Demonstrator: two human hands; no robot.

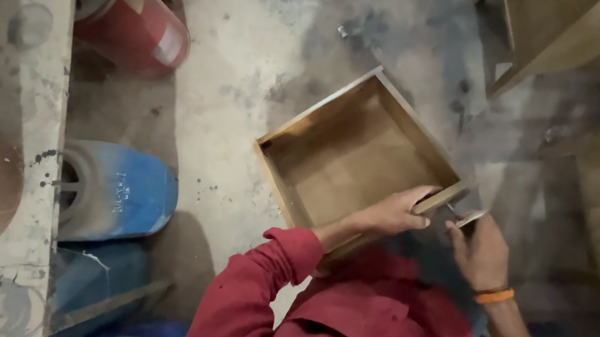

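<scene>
- An open wooden box (352,156) is held up over the grey floor (255,45).
- Its near corner is gripped by the left hand (394,213).
- A small thin tool (465,215) is pinched by the right hand (482,253), just beside that corner.
- A red can (130,12) and a blue can (116,194) are seen lying near a bench (31,76).

I see the box (360,157) on the floor (247,44) ahead of me, both hands at its near-right corner; drums (116,194) lie left, beside the ledge (31,76).
</scene>
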